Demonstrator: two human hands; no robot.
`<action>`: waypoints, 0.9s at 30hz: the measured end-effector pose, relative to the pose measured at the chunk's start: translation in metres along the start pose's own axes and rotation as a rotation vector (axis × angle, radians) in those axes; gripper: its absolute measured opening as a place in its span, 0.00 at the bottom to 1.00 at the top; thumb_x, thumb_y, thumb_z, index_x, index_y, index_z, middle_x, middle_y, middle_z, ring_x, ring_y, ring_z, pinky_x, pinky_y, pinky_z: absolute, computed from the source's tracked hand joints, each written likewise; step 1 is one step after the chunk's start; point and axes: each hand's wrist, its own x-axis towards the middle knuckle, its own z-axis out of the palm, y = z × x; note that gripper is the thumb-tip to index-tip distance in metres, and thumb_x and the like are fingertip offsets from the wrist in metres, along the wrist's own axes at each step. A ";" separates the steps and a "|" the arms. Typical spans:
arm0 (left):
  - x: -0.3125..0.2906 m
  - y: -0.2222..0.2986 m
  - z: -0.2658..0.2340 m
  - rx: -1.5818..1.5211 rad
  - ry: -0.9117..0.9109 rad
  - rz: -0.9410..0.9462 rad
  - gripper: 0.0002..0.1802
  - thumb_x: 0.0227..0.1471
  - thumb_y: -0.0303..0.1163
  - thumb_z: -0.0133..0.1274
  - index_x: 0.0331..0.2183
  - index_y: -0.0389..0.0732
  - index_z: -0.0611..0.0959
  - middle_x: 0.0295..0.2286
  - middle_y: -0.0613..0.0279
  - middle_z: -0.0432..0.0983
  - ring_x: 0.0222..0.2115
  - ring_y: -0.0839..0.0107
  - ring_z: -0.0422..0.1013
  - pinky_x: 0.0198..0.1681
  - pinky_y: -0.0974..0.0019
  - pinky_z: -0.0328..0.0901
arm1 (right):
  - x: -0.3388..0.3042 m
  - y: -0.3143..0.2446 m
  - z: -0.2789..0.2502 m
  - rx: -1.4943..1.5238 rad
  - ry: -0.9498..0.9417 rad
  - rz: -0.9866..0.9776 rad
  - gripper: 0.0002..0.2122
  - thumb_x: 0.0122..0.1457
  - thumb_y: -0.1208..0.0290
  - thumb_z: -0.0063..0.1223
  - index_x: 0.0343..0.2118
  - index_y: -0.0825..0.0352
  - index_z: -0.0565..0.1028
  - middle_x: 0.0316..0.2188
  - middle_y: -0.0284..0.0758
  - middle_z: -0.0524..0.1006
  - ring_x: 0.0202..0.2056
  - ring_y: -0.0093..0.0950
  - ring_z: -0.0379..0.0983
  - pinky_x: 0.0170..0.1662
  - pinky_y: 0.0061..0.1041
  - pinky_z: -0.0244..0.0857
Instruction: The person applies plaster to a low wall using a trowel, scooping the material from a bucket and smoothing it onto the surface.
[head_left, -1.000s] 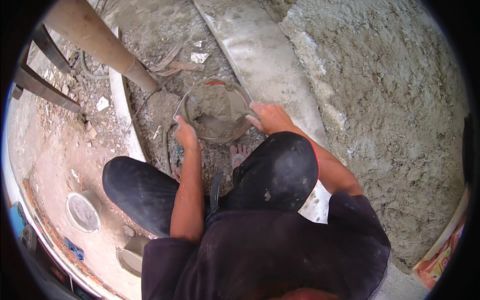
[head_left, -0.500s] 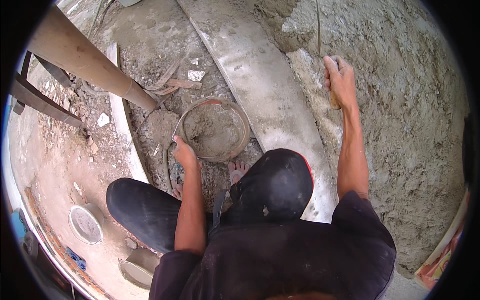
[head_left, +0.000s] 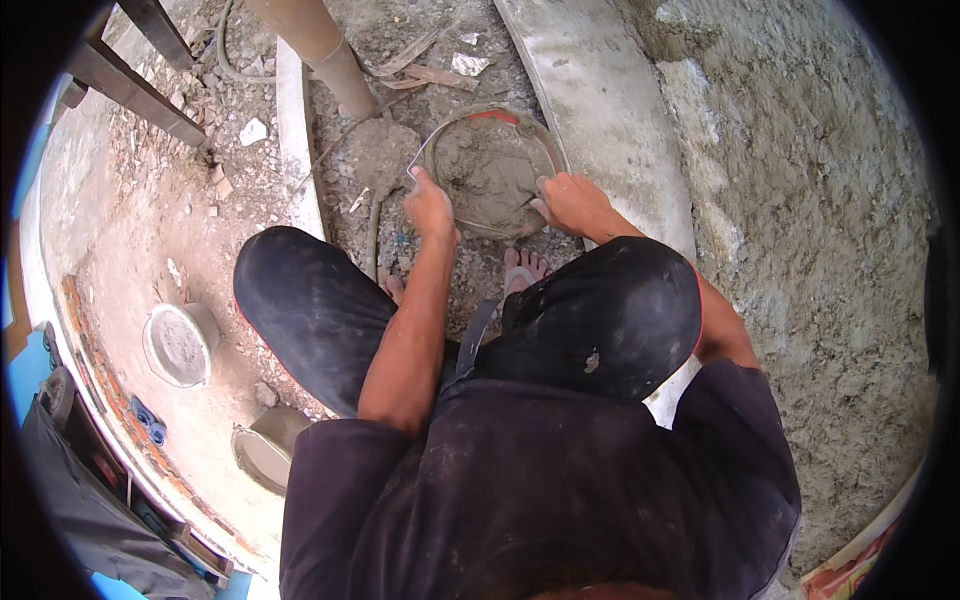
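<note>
Mortar bucket (head_left: 495, 117) before our feet (head_left: 525, 263).
We observe left hand (head_left: 430, 208) curled on its wire handle (head_left: 418, 152), right hand (head_left: 573, 205) closed around a tool (head_left: 529, 201) (mostly hidden) at the rim (head_left: 552, 146).

Hands (head_left: 431, 208): two
Mortar bucket (head_left: 495, 117): one, between the fingers (head_left: 421, 181)
Grey buckets (head_left: 207, 325): two, left of the fingers
Bamboo post (head_left: 325, 55): one, beyond the left fingers
Feet (head_left: 526, 264): two, below the fingers
</note>
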 end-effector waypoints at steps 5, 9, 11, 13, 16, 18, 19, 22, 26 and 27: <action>-0.005 0.002 -0.004 0.058 -0.031 -0.009 0.36 0.60 0.55 0.45 0.25 0.25 0.78 0.24 0.48 0.75 0.25 0.61 0.66 0.35 0.52 0.62 | -0.040 0.020 0.001 0.290 -0.126 0.080 0.14 0.59 0.61 0.54 0.36 0.70 0.76 0.29 0.51 0.78 0.35 0.51 0.75 0.41 0.46 0.68; 0.007 -0.009 -0.006 0.021 -0.015 -0.032 0.36 0.60 0.55 0.45 0.25 0.25 0.79 0.24 0.47 0.76 0.25 0.60 0.66 0.34 0.51 0.62 | -0.051 0.021 0.001 0.097 0.096 0.217 0.14 0.59 0.61 0.54 0.38 0.69 0.74 0.30 0.51 0.77 0.36 0.52 0.74 0.40 0.47 0.67; 0.012 -0.013 -0.004 0.048 0.002 -0.028 0.37 0.60 0.56 0.45 0.26 0.24 0.79 0.25 0.46 0.76 0.26 0.60 0.67 0.35 0.51 0.63 | -0.044 0.015 -0.018 0.046 0.048 0.271 0.14 0.60 0.61 0.54 0.39 0.69 0.73 0.32 0.52 0.77 0.37 0.52 0.74 0.40 0.47 0.67; 0.008 -0.011 0.003 0.051 -0.010 -0.032 0.38 0.60 0.56 0.45 0.29 0.22 0.80 0.27 0.45 0.77 0.27 0.59 0.69 0.36 0.52 0.64 | -0.042 0.015 -0.020 0.109 0.255 0.093 0.14 0.60 0.60 0.54 0.37 0.68 0.73 0.31 0.50 0.77 0.37 0.51 0.74 0.40 0.46 0.67; 0.025 -0.023 -0.011 0.003 -0.068 0.000 0.39 0.60 0.57 0.44 0.32 0.21 0.80 0.29 0.44 0.78 0.29 0.60 0.70 0.37 0.53 0.65 | -0.027 -0.010 -0.063 0.196 0.339 -0.166 0.15 0.59 0.60 0.56 0.37 0.69 0.73 0.27 0.47 0.77 0.33 0.51 0.74 0.39 0.43 0.67; 0.025 -0.024 -0.009 0.017 -0.031 0.004 0.38 0.60 0.57 0.45 0.29 0.22 0.80 0.27 0.47 0.77 0.27 0.62 0.68 0.35 0.53 0.64 | -0.020 -0.019 -0.105 0.333 0.215 -0.291 0.15 0.59 0.60 0.56 0.36 0.69 0.74 0.24 0.45 0.76 0.28 0.45 0.74 0.36 0.39 0.68; 0.025 -0.023 -0.009 0.030 -0.008 0.006 0.38 0.60 0.57 0.45 0.28 0.23 0.79 0.25 0.49 0.76 0.27 0.63 0.67 0.35 0.54 0.64 | -0.019 -0.021 -0.124 0.407 0.150 -0.355 0.15 0.59 0.60 0.57 0.36 0.70 0.74 0.22 0.43 0.76 0.26 0.42 0.74 0.34 0.37 0.68; 0.020 -0.020 -0.009 -0.040 -0.053 0.005 0.37 0.60 0.57 0.45 0.23 0.27 0.76 0.23 0.55 0.72 0.25 0.66 0.63 0.33 0.55 0.62 | -0.006 0.014 -0.157 1.127 -0.417 -0.080 0.13 0.60 0.62 0.56 0.37 0.70 0.76 0.18 0.32 0.73 0.16 0.17 0.67 0.18 0.20 0.63; 0.013 -0.019 0.002 -0.030 -0.066 -0.026 0.36 0.61 0.56 0.44 0.23 0.27 0.76 0.24 0.55 0.73 0.26 0.66 0.63 0.33 0.55 0.61 | 0.001 0.157 -0.188 0.904 0.441 0.594 0.10 0.64 0.66 0.49 0.32 0.70 0.72 0.18 0.29 0.69 0.15 0.16 0.64 0.15 0.17 0.63; 0.019 -0.022 0.002 -0.030 -0.067 -0.011 0.36 0.61 0.56 0.43 0.25 0.26 0.77 0.25 0.53 0.74 0.26 0.65 0.64 0.34 0.55 0.62 | -0.013 0.171 -0.212 0.940 0.786 0.607 0.12 0.65 0.64 0.48 0.29 0.68 0.72 0.18 0.28 0.69 0.15 0.15 0.63 0.15 0.16 0.60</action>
